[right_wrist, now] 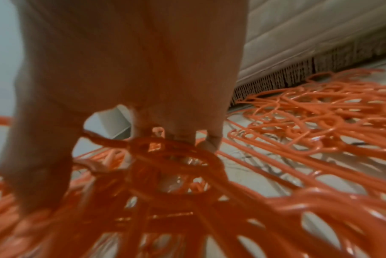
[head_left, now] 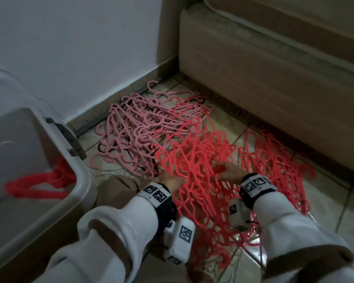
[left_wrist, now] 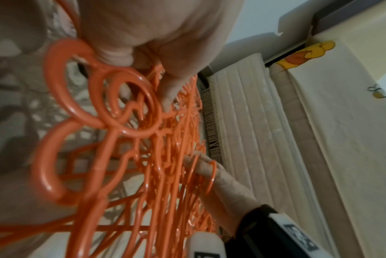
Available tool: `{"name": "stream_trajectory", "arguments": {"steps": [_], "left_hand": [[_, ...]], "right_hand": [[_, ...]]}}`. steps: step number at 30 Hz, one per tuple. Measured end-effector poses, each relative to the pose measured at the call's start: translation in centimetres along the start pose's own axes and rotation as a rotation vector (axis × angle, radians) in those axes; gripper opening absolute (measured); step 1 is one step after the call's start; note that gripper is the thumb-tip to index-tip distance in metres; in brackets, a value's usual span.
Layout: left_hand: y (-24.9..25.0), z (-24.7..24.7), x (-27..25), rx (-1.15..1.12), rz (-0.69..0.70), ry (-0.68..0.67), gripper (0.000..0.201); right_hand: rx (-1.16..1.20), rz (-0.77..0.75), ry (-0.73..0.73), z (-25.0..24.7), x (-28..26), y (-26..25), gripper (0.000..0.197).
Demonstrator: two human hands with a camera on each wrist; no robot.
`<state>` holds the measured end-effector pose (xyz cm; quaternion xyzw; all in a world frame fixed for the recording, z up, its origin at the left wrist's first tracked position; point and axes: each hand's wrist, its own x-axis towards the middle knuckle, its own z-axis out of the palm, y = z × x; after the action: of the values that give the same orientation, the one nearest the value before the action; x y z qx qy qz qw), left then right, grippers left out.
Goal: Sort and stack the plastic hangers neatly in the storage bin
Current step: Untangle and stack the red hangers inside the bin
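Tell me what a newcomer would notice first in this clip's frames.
The tangle of bright red hangers sprawled over the tiled floor in front of the bed base, with both hands in it: the left hand and the right hand with hooks threaded on its fingers. Behind it lies a paler pink hanger pile by the wall. At left, the storage bin already holds a red bundle.

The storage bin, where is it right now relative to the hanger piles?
In the head view the storage bin sits at the far left, beside the wall, left of the pale pink hangers; a few red hangers already lie inside.
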<state>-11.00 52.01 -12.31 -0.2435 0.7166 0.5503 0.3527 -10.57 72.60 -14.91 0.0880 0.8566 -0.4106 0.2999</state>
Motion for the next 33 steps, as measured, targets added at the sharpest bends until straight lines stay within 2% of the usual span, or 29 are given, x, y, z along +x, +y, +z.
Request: {"name": "stream_trajectory", "arguments": {"steps": [3, 5, 7, 8, 11, 12, 14, 16, 18, 21, 22, 25, 28, 32, 33], "left_hand": [[0.5, -0.1, 0.0, 0.020, -0.011, -0.038, 0.024], [0.5, 0.1, 0.3, -0.012, -0.002, -0.046, 0.029], [0.9, 0.4, -0.3, -0.013, 0.035, -0.033, 0.042], [1.1, 0.4, -0.8, 0.007, 0.052, -0.017, 0.041], [1.8, 0.3, -2.1, 0.040, 0.085, 0.035, 0.018], [2.0, 0.2, -2.5, 0.045, 0.098, 0.041, 0.023], [2.3, 0.1, -2.3, 0.071, 0.150, 0.060, 0.052], [2.5, -0.4, -1.9, 0.105, 0.177, 0.069, 0.062], [3.1, -1.1, -2.4, 0.092, 0.190, 0.071, 0.058], [4.2, -2.3, -4.2, 0.089, 0.237, 0.047, 0.030], [4.4, -2.6, -4.8, 0.097, 0.249, 0.045, 0.028], [4.7, -3.4, -5.6, 0.080, 0.283, 0.073, 0.043], [5.3, -4.1, -6.2, 0.064, 0.335, 0.061, 0.057], [7.1, -5.6, -6.7, 0.091, 0.415, 0.095, 0.035], [7.7, -6.0, -6.9, 0.082, 0.437, 0.101, 0.037]], "right_hand": [[-0.060, -0.013, -0.048, -0.7, -0.7, -0.7, 0.022], [-0.050, -0.023, -0.063, -1.4, -1.4, -1.4, 0.024], [-0.048, -0.034, -0.061, -1.8, -1.9, -1.8, 0.025], [-0.044, -0.038, -0.058, -1.9, -2.2, -1.9, 0.023], [-0.028, -0.060, -0.019, -2.1, -3.0, -2.4, 0.017], [-0.014, -0.079, -0.001, -2.0, -3.1, -2.5, 0.019], [0.018, -0.124, 0.043, -2.1, -3.4, -2.9, 0.026], [0.063, -0.164, 0.091, -2.0, -3.4, -3.2, 0.030], [0.096, -0.194, 0.116, -2.0, -3.4, -3.9, 0.033], [0.121, -0.236, 0.115, -2.1, -3.7, -5.3, 0.026], [0.130, -0.247, 0.111, -2.1, -3.7, -5.6, 0.025], [0.142, -0.288, 0.120, -2.2, -3.6, -6.5, 0.032], [0.141, -0.316, 0.140, -2.4, -3.7, -7.8, 0.030], [0.111, -0.365, 0.209, -3.3, -3.9, -10.3, 0.037], [0.127, -0.370, 0.214, -3.7, -4.1, -11.0, 0.035]]}}
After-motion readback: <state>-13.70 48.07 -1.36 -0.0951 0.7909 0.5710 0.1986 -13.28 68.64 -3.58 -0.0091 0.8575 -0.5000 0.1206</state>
